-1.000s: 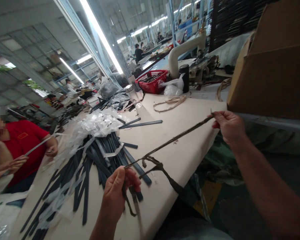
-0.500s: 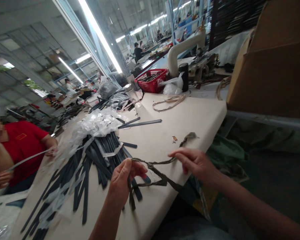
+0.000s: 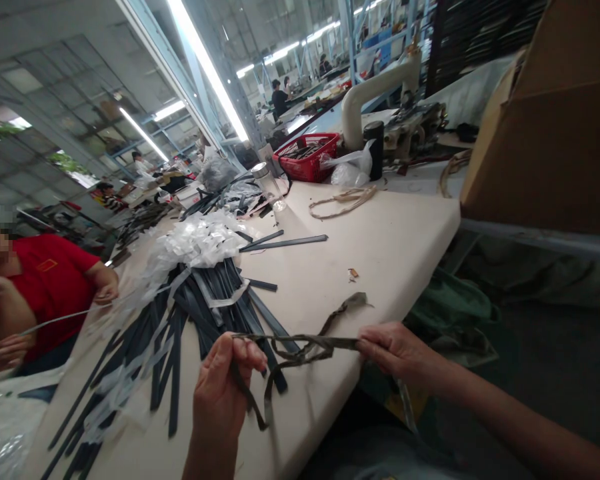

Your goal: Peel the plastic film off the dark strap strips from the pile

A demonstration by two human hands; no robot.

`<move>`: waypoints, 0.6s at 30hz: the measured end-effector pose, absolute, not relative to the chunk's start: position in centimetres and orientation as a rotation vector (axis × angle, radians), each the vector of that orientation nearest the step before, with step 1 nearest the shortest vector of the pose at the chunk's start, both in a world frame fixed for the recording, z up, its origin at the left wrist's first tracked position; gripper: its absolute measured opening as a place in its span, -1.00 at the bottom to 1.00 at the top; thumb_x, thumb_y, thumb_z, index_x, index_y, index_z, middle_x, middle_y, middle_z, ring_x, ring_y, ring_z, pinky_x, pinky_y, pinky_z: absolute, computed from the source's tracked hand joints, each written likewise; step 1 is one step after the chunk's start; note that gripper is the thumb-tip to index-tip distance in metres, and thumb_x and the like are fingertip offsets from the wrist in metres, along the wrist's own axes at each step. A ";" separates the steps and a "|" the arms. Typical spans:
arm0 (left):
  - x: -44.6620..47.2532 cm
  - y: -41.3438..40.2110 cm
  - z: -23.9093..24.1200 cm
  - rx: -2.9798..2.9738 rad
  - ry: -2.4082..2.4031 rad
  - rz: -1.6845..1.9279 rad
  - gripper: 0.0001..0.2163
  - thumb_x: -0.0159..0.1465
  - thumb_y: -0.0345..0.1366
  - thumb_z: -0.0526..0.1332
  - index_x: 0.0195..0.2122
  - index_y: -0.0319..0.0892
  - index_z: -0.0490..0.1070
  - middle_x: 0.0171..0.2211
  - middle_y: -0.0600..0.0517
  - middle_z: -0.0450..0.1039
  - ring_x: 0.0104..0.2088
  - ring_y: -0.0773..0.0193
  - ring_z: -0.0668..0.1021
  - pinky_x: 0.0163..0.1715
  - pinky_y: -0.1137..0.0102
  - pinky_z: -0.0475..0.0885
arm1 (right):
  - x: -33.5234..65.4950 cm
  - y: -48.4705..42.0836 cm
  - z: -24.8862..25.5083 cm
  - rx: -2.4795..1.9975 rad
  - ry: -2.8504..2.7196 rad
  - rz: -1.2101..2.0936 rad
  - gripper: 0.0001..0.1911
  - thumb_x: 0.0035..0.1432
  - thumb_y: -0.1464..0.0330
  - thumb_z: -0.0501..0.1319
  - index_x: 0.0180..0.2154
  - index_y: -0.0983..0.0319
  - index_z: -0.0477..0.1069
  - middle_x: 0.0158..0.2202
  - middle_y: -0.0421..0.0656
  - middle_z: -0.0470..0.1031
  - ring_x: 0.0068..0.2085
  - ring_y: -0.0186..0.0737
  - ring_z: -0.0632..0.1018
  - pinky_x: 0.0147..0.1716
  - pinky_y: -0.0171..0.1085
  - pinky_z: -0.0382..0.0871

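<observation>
A dark olive fabric strip (image 3: 300,347), twisted and looped on itself, stretches between my hands above the near edge of the table. My left hand (image 3: 225,380) pinches its left end, and a loose length hangs below those fingers. On the other side, my right hand (image 3: 393,347) grips the strip between thumb and fingers. Another end of it (image 3: 347,303) trails up and to the right over the tabletop. Behind and left of my left hand lies a spread of dark blue-grey flat strips (image 3: 220,287), with white plastic film (image 3: 195,240) heaped on their far ends.
The pale table (image 3: 380,227) holds a glass bottle (image 3: 267,183), a coil of beige cord (image 3: 345,202) and a small orange-brown scrap (image 3: 353,274). A red basket (image 3: 307,158) stands at the back. A cardboard box (image 3: 545,133) is at right. A person in red (image 3: 55,287) sits at left, holding a pale strip.
My right hand has shifted its grip and moved slightly right and down; my left hand has moved left. The strip between them is now pulled straighter, with its loops drawn closer together.
</observation>
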State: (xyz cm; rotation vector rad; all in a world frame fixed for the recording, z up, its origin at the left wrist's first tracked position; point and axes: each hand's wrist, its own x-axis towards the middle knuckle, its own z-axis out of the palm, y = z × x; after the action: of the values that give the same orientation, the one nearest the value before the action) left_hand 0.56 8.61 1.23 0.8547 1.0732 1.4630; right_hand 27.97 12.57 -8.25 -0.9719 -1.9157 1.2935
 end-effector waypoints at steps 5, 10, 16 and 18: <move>-3.5 8.7 2.7 0.707 1.024 1.707 -0.73 0.03 -0.23 0.45 -0.56 -0.20 0.37 -0.59 0.15 0.37 -0.58 0.42 0.43 -0.49 0.48 0.49 | 34.8 13.1 -9.9 -1.408 -1.765 1.041 -0.47 0.28 -0.05 0.01 -0.52 0.18 0.32 -0.63 -0.23 0.27 -0.59 -0.25 0.31 -0.61 -0.30 0.12; -3.2 8.3 3.9 0.800 1.066 1.511 -0.82 0.15 -0.18 0.37 -0.38 -0.17 0.50 -0.66 0.18 0.36 -0.73 0.50 0.33 -0.63 0.56 0.36 | 40.8 13.5 -10.3 -1.553 -1.820 0.913 -0.73 0.17 0.05 0.22 -0.41 0.05 0.52 -0.59 -0.09 0.45 -0.59 -0.09 0.43 -0.62 -0.19 0.17; 4.3 7.4 5.1 1.069 1.009 0.633 -0.65 0.29 -0.03 0.19 -0.04 -0.16 0.49 -0.66 0.08 0.42 -0.71 0.46 0.35 -0.71 0.60 0.20 | 32.8 10.9 -1.7 -1.073 -1.805 1.217 -0.33 0.21 0.21 0.26 0.30 0.03 0.13 -0.51 -0.27 0.40 -0.53 -0.26 0.42 -0.57 -0.34 0.30; 5.8 7.3 5.5 1.131 0.966 0.456 -0.63 0.27 0.00 0.22 -0.06 -0.16 0.52 -0.63 0.09 0.39 -0.66 0.47 0.33 -0.66 0.60 0.21 | 28.8 10.4 0.5 -0.848 -1.903 1.356 -0.46 0.19 0.24 0.29 0.19 0.11 0.31 -0.38 -0.20 0.49 -0.45 -0.29 0.49 -0.50 -0.38 0.34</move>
State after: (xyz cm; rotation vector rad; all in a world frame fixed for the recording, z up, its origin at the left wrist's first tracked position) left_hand 5.78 7.32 5.48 1.1306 0.9658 0.4562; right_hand 28.77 10.43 0.53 -0.8484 -1.9026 1.3560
